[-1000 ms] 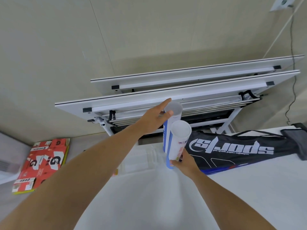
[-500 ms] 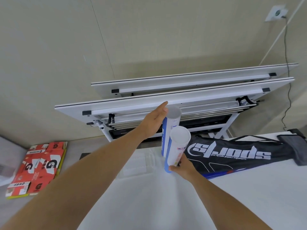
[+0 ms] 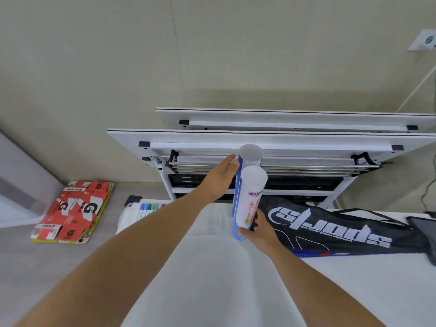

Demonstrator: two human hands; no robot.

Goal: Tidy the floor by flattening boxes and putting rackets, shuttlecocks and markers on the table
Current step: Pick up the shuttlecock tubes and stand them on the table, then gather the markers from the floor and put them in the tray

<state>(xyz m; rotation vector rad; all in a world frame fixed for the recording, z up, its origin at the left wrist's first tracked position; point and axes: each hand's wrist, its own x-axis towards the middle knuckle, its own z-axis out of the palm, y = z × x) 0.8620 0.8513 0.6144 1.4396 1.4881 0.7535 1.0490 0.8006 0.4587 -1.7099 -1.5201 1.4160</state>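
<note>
Two tall shuttlecock tubes stand upright on the white table [image 3: 212, 291], one behind the other. My right hand [image 3: 258, 231] grips the base of the nearer tube [image 3: 250, 199]. The farther tube [image 3: 247, 159] has a blue side, and my left hand [image 3: 219, 179] lies flat against it, fingers stretched out. A black racket bag [image 3: 342, 228] with white lettering lies on the table to the right of the tubes. A clear case of coloured markers [image 3: 147, 208] lies at the table's far left corner.
A flattened red and white box [image 3: 73, 212] lies on the floor at the left. Two folded white tables [image 3: 271, 140] lean against the wall behind. A wall socket [image 3: 424, 40] with a cable is at the upper right. A dark grey bag [image 3: 424, 234] is at the table's right edge.
The view has shifted left, so the marker case now shows. My left hand has loosened from the farther tube's top to a flat touch on its side. The right hand still holds the nearer tube.
</note>
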